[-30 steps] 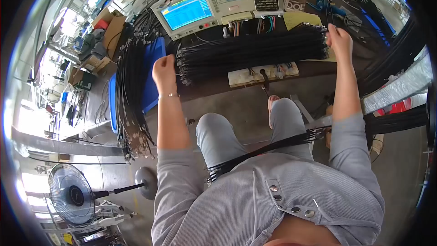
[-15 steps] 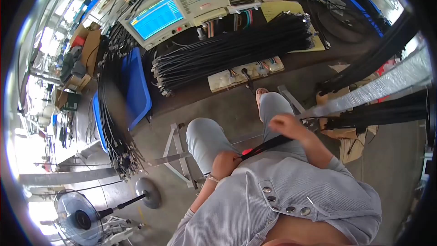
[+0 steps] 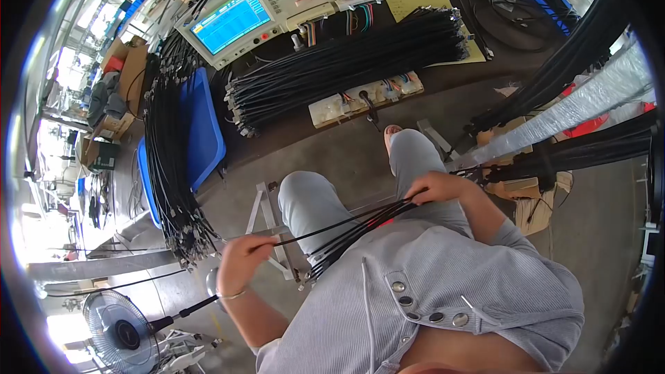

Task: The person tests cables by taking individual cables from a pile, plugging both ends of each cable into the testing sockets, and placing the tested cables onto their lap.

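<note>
A bundle of black cables (image 3: 346,237) lies across my lap. My left hand (image 3: 242,261) is closed on the left part of a black cable strand, drawn out to the left of the lap bundle. At the right end of the bundle, my right hand (image 3: 438,188) is closed around the black cables over my right thigh. On the table lies a large bundle of black cables (image 3: 339,66) with pale connectors at its left end, and neither hand touches it. In front of it sits a pale connector board (image 3: 364,100).
A measuring instrument (image 3: 232,21) with a lit screen stands at the back. Blue trays (image 3: 208,131) with hanging cables (image 3: 163,159) are at the left. A fan (image 3: 125,329) stands lower left. A wrapped pole (image 3: 568,107) and more cables (image 3: 589,152) are at the right.
Both hands have come down from the table bundle to my lap. My left hand has since moved left, drawing out a cable strand. The view has shifted.
</note>
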The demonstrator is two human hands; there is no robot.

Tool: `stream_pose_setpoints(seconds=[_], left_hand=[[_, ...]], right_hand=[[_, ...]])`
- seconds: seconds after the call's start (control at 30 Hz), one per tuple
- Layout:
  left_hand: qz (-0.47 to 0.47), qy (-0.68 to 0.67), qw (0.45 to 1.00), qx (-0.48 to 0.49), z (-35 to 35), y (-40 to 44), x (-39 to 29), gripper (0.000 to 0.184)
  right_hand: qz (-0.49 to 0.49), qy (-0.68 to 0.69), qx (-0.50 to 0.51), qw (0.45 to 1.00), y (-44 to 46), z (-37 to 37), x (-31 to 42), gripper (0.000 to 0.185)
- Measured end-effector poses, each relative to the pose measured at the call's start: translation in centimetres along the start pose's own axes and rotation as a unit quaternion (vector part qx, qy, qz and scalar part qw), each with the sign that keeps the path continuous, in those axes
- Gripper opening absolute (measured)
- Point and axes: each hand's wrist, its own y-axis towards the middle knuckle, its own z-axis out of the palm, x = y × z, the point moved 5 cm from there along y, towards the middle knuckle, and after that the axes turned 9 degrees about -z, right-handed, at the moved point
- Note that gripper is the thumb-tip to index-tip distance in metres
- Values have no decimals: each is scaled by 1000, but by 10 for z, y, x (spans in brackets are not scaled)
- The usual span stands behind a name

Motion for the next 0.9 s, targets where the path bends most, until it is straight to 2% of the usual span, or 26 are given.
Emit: stream_pose_setpoints(seconds=[0.07, 0.1, 0.13, 0.17, 0.2, 0.23, 0.27, 0.3, 0.33, 0.37, 0.4, 0.43, 0.47, 0.53, 0.57, 0.6, 0.63, 0.67, 0.73, 0.77, 0.83, 0.87, 0.9], left_hand=[[17, -41, 999, -16, -21, -7, 23, 17], [161, -300, 940, 23, -27, -4, 31, 19], [290, -532, 793, 59, -34, -4, 39, 22], [359, -597, 707, 118, -32, 3, 33, 28], [358, -597, 708, 119, -27, 10, 28, 28], [342, -630, 696, 34, -24, 17, 30, 26], [323, -659, 677, -53, -20, 23, 29, 24], [274, -627, 709, -169, -13, 29, 21, 16], [273, -628, 709, -168, -8, 38, 17, 16], [245, -506, 772, -296, -8, 43, 19, 17], [207, -363, 809, -414, -6, 46, 16, 17], [228, -429, 760, -432, -1, 57, 14, 19], [226, -428, 761, -432, 6, 61, 0, 19], [276, -557, 746, -240, 29, 73, -38, 24], [231, -587, 752, -191, 43, 87, -44, 23], [185, -614, 754, -142, 59, 102, -49, 23], [111, -669, 734, -43, 83, 119, -56, 25], [34, -712, 700, 56, 109, 131, -65, 27], [-43, -564, 808, 162, 148, 134, -97, 34], [-45, -563, 808, 165, 159, 139, -102, 34], [-10, -341, 918, 201, 178, 148, -112, 33], [-7, -338, 919, 204, 179, 149, -116, 33], [-12, -485, 833, 266, 181, 146, -121, 30]], right_hand=[[9, -15, -19, 1000, -20, -10, -13, 25], [19, -31, -40, 999, -27, -12, -18, 22], [19, -28, -40, 999, -32, -11, -20, 22], [42, 5, -75, 996, -37, -15, -24, 22], [66, 39, -111, 991, -40, -17, -27, 23], [68, 40, -112, 991, -41, -16, -29, 23], [74, 82, -186, 976, -44, -20, -34, 21], [81, 123, -260, 954, -48, -26, -40, 20], [83, 122, -261, 954, -50, -29, -44, 20], [67, 214, -357, 907, -56, -39, -52, 17], [50, 303, -445, 841, -59, -46, -45, 14], [-30, 370, -500, 783, -59, -52, -31, 9], [-27, 372, -500, 782, -53, -55, -19, 9], [-169, 413, -553, 703, -47, -72, 4, 12], [-167, 414, -554, 703, -40, -75, 11, 12], [-181, 330, -560, 738, -33, -81, 22, 13], [-195, 242, -562, 767, -26, -84, 36, 14], [-191, 243, -563, 767, -16, -84, 53, 14], [-37, 219, -544, 809, 6, -79, 75, 16], [-35, 219, -546, 808, 13, -80, 67, 16], [-86, 293, -493, 815, 33, -85, 43, 19], [-88, 291, -497, 813, 34, -90, 42, 19], [-67, 312, -495, 808, 34, -90, 39, 20]])
